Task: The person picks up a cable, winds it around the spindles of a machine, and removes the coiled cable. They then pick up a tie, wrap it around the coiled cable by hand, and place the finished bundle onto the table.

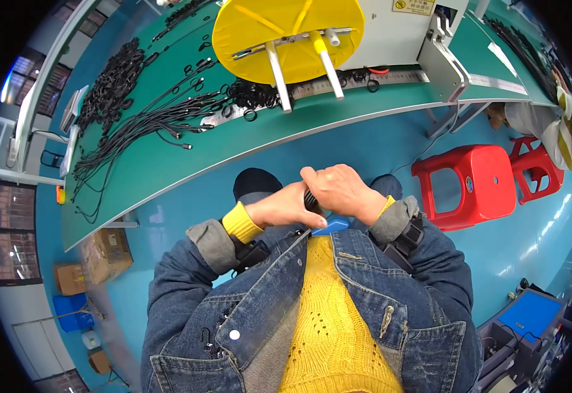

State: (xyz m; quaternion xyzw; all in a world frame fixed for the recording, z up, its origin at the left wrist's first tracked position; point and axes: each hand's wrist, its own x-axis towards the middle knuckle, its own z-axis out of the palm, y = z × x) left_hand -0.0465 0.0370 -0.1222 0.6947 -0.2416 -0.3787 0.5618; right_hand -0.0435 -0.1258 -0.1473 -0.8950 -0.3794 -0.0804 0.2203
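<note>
A: Where is the black cable bundle?

B: Centre frame, above the lap. I see the right hand clenched over it; the left hand pinches it from beside.

A: Handling?

B: I judge it light, limp and springy; grasp mid-coil. More black cables lie on the green bench, upper left.

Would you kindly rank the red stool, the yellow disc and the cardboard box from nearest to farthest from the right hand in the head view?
From the right hand:
1. Red stool, to its right on the floor.
2. Yellow disc, ahead on the bench.
3. Cardboard box, far left under the bench.
</note>
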